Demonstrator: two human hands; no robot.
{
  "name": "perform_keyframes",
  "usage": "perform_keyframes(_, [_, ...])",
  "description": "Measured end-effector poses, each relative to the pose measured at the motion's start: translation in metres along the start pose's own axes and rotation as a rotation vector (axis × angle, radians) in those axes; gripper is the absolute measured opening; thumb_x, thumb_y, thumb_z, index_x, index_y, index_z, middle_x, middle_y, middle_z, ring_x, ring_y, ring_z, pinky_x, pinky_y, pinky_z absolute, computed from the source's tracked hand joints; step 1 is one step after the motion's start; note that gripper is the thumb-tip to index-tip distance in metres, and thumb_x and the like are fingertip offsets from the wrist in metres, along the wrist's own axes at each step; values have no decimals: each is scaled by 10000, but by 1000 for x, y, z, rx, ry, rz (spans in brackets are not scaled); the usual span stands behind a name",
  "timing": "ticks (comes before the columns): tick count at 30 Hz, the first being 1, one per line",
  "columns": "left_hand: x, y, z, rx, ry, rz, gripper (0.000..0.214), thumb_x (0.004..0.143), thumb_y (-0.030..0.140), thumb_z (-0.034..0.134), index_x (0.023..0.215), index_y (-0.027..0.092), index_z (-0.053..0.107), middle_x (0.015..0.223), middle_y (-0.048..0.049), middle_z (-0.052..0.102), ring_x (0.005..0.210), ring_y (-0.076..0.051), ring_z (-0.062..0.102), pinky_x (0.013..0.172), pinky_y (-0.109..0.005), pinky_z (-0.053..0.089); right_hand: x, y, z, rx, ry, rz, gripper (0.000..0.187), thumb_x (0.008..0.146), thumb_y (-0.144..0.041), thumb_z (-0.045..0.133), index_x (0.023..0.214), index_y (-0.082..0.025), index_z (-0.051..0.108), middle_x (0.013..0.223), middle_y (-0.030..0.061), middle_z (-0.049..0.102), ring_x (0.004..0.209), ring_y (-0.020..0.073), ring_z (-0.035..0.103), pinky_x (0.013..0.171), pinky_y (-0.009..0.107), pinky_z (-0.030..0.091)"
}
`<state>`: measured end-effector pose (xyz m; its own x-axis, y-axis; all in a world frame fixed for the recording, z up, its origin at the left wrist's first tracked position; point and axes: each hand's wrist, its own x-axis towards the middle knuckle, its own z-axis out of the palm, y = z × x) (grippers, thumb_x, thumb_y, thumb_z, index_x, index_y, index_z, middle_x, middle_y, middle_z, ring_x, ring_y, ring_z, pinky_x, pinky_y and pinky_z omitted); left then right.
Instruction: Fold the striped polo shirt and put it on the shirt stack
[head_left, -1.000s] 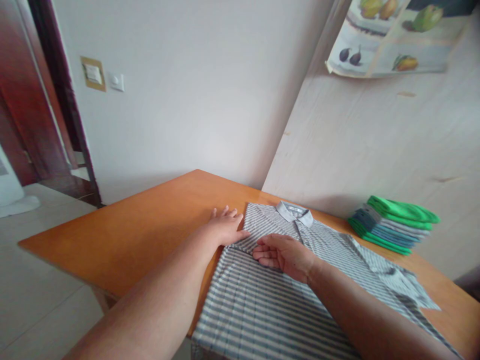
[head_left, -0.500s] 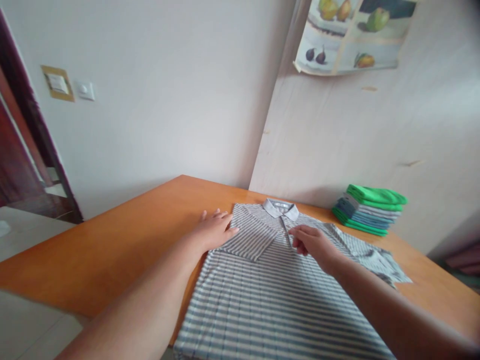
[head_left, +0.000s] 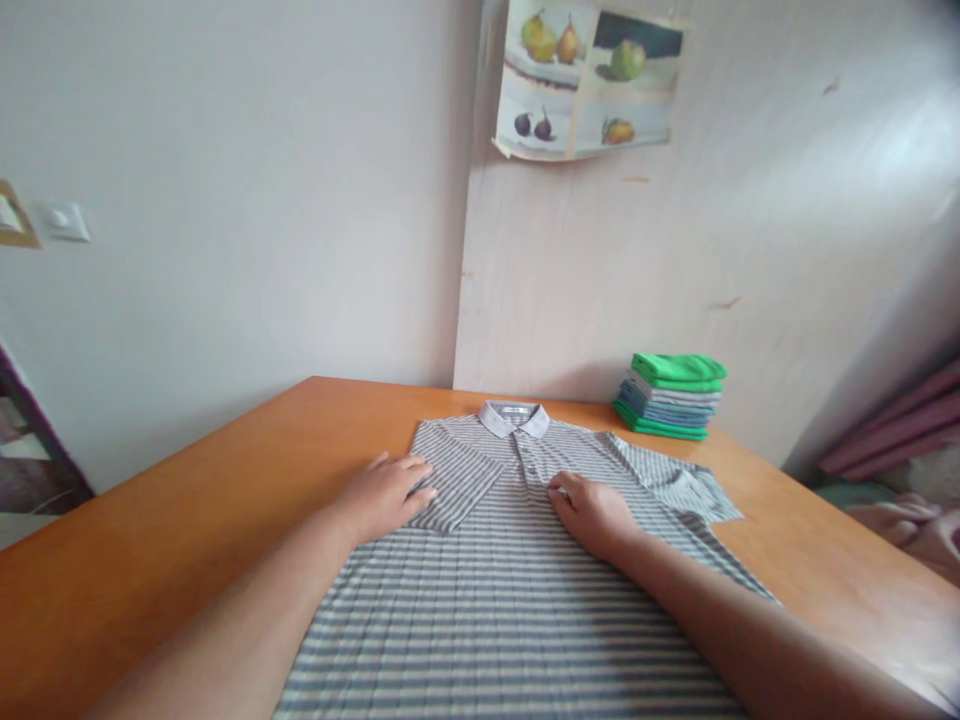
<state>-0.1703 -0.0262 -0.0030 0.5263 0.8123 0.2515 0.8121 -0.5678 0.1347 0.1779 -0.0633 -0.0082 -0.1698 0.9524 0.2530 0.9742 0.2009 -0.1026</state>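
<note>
A grey-and-white striped polo shirt (head_left: 480,610) lies spread front up, its light grey collar (head_left: 514,418) at the far end. The left sleeve (head_left: 459,478) is folded inward over the chest, while the right sleeve (head_left: 686,482) stretches outward. My left hand (head_left: 386,495) rests flat at the outer edge of the folded sleeve, fingers apart and touching the cloth. On the shirt front, just right of the button placket, sits my right hand (head_left: 596,512) with its fingers curled in; no cloth shows gathered in it, though the fingertips are partly hidden.
A stack of folded green, grey and blue clothes (head_left: 670,397) stands at the back right of the orange-brown table (head_left: 247,480). Behind the table, a sheet of fruit paintings (head_left: 585,85) hangs on the wall. Pink fabric (head_left: 900,430) shows beyond the table's right side.
The view has turned to the right, with everything shifted left. My right hand has come down onto the shirt front. My left hand stays by the folded sleeve.
</note>
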Motion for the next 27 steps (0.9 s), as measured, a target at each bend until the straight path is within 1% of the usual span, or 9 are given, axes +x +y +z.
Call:
perform_keyframes(4, [-1,1,0,56,-25,-22,442,977,473,380,1329,271,556,1432,-67,545,1360,-249,436,1142,-493,251,1,1,1,5,17,-3,283,986,-375,382,1019,-259,638,982,20,735,874,186,662,692,279,356])
perform_keyframes(7, [0,2,-2,92,-39,-24,441,972,458,396,1329,254,554,1439,-69,537,1365,-250,430,1147,-498,249,1,1,2,19,17,9,282,982,-374,382,1010,-263,640,982,11,736,870,187,663,673,282,350])
perform_keyframes(10, [6,4,-7,82,-37,-13,391,961,451,424,1248,257,605,1352,-61,604,1303,-251,493,1121,-472,304,2,1,2,28,17,16,287,981,-375,379,1010,-266,643,991,10,737,872,190,665,666,283,348])
perform_keyframes(12, [14,8,-9,37,-23,-10,354,971,434,404,1154,254,647,1242,-57,661,1204,-237,567,1074,-426,374,3,0,1,32,17,17,294,982,-376,375,1018,-266,646,997,16,738,876,192,666,667,284,349])
perform_keyframes(15, [29,18,-2,-65,20,-10,380,991,397,347,1110,226,665,1163,-69,685,1114,-216,613,1008,-361,445,3,-1,0,42,6,19,294,982,-374,379,1025,-263,648,999,22,738,879,190,666,673,281,353])
perform_keyframes(17, [38,26,8,-111,67,-15,408,995,377,327,1152,197,657,1205,-85,673,1150,-210,599,1031,-340,437,2,-1,-1,50,-1,20,294,982,-371,380,1031,-261,648,1010,26,736,883,190,665,679,279,357])
perform_keyframes(19, [45,32,20,-126,85,-45,432,994,363,314,1214,180,638,1274,-92,650,1213,-206,571,1077,-336,404,2,-1,-2,58,-6,22,298,983,-376,378,1039,-262,647,1024,29,735,888,192,663,680,279,359])
perform_keyframes(23, [47,35,37,-60,13,-105,477,988,378,320,1323,162,582,1435,-112,540,1368,-237,443,1155,-384,306,2,-1,-4,64,-43,43,303,983,-400,382,1043,-267,647,1031,34,736,882,198,665,669,283,358])
perform_keyframes(27, [43,35,40,7,-37,-118,545,997,446,298,1410,154,500,1516,-122,441,1424,-254,359,1179,-403,247,2,-1,-4,59,-41,46,312,984,-407,373,1041,-269,647,1016,40,739,889,206,668,674,289,358])
